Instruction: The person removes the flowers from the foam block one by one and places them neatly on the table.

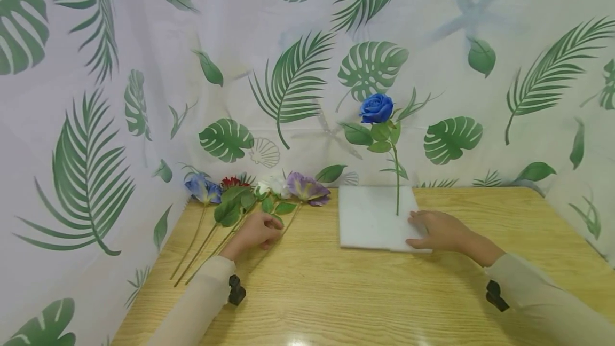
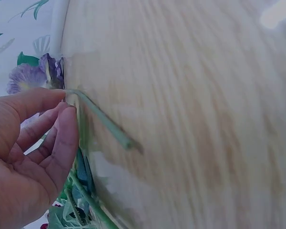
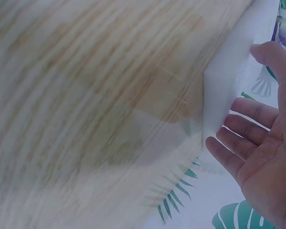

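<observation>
My left hand pinches the stem of a purple flower between thumb and fingertips; the stem's lower end sticks out past the fingers in the left wrist view. That bloom lies at the back of the table. Over at the right edge of a white foam block, my right hand rests with its fingers spread, thumb on the near side. In the right wrist view those fingertips touch the block. A blue rose stands upright in the foam on a leafy green stem.
Left of my left hand lie a light blue flower, a red flower and a white flower, their stems pointing toward me. A leaf-print cloth hangs behind the wooden table.
</observation>
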Action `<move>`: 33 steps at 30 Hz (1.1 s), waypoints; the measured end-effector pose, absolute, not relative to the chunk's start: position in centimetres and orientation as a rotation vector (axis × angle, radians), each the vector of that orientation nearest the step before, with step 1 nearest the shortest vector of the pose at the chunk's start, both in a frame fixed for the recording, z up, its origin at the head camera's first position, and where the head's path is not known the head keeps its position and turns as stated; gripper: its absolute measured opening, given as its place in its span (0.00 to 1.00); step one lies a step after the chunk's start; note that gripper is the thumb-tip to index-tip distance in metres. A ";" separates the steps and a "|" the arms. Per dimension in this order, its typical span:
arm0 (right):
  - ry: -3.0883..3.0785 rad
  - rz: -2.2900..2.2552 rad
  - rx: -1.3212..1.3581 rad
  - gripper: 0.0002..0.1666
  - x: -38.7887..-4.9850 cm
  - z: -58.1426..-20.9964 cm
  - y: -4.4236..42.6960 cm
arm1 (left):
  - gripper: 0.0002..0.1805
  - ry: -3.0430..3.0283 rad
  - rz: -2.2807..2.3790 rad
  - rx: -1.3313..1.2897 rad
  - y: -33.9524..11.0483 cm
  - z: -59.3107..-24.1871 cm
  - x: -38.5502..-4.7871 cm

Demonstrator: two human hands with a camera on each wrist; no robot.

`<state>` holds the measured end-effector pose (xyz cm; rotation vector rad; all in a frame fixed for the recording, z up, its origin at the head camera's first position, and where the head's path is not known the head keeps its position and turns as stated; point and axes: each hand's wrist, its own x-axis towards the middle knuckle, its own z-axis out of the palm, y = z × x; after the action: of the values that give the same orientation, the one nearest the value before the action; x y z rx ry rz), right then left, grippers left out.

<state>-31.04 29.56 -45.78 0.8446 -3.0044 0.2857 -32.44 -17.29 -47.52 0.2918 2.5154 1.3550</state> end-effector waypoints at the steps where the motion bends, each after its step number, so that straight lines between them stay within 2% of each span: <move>1: -3.003 0.278 0.845 0.40 -31.1 -45.8 29.7 | 0.12 2.527 1.352 0.295 -17.1 -47.5 -32.6; 10: -2.983 0.296 0.864 0.39 -31.0 -45.5 30.0 | 0.14 2.592 1.389 0.423 -14.3 -46.6 -33.7; 33: -2.997 0.295 0.867 0.40 -31.3 -45.8 29.8 | 0.17 2.203 1.834 0.550 -2.1 -45.1 -37.2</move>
<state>-31.33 29.78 -45.75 0.8669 -2.9969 0.2953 -37.16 -2.07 -45.05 0.5505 2.2025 1.8336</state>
